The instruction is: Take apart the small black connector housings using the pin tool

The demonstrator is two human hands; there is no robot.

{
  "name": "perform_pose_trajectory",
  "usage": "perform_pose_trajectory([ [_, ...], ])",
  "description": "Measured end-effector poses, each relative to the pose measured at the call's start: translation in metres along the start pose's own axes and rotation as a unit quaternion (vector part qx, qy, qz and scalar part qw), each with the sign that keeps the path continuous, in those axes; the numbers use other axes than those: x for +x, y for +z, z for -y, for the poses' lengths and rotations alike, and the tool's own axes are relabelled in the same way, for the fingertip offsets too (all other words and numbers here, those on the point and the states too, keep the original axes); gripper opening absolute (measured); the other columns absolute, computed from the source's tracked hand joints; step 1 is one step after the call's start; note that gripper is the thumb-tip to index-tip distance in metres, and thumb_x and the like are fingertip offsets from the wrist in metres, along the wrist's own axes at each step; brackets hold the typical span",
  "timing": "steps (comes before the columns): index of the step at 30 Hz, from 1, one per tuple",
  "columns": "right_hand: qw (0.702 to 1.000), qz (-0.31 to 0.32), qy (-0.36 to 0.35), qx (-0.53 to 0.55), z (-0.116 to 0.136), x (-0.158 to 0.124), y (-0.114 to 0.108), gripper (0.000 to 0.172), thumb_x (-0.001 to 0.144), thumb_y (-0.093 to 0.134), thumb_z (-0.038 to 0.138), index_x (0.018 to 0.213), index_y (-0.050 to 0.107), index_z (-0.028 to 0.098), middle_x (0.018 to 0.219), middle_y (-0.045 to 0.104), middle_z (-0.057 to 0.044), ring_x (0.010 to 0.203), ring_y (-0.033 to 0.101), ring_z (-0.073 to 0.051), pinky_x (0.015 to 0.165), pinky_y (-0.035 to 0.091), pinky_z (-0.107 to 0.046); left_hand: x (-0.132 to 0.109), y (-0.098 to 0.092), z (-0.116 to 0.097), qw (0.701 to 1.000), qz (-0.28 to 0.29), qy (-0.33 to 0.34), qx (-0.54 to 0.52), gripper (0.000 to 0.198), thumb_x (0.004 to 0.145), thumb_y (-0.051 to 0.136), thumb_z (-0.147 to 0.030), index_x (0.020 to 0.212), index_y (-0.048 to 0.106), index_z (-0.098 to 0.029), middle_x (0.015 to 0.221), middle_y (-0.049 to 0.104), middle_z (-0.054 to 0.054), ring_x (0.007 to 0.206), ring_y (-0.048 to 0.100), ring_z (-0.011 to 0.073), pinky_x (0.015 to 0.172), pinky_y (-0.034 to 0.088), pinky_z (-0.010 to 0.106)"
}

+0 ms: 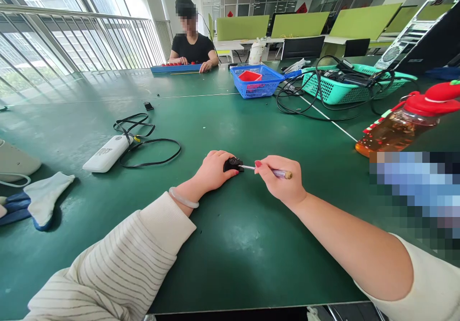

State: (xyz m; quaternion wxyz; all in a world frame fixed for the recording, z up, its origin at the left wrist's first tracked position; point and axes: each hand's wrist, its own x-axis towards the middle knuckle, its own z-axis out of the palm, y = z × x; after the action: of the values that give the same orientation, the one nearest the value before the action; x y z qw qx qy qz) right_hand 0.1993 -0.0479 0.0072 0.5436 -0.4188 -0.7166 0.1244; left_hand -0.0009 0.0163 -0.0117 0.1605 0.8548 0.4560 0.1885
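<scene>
My left hand rests on the green table, fingers curled around a small black part that it pins against the tabletop. My right hand pinches a thin screwdriver with a metal shaft and a tan-tipped handle. The shaft's tip touches the black part from the right. A pale bangle sits on my left wrist.
A white power bank with a looped black cable lies to the left, gloves further left. An amber bottle with a red lid lies at right. A blue basket and a teal basket stand behind. Another person sits far across.
</scene>
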Motion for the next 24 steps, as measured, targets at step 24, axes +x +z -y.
perform_pose_trajectory([
  [24,0.959,0.055,0.222,0.166,-0.02,0.008,0.002,0.041,0.075,0.072,0.059,0.064,0.066,0.019,0.053,0.048,0.003,0.052,0.041,-0.01,0.051,0.031,-0.027,-0.001,-0.004,-0.004,1.0,0.011,-0.005,-0.004,0.032,0.084,0.066,-0.039,0.112,0.065,-0.023,0.121,0.067,0.005,0.12,0.053,0.0296,0.109,0.042,0.048],
])
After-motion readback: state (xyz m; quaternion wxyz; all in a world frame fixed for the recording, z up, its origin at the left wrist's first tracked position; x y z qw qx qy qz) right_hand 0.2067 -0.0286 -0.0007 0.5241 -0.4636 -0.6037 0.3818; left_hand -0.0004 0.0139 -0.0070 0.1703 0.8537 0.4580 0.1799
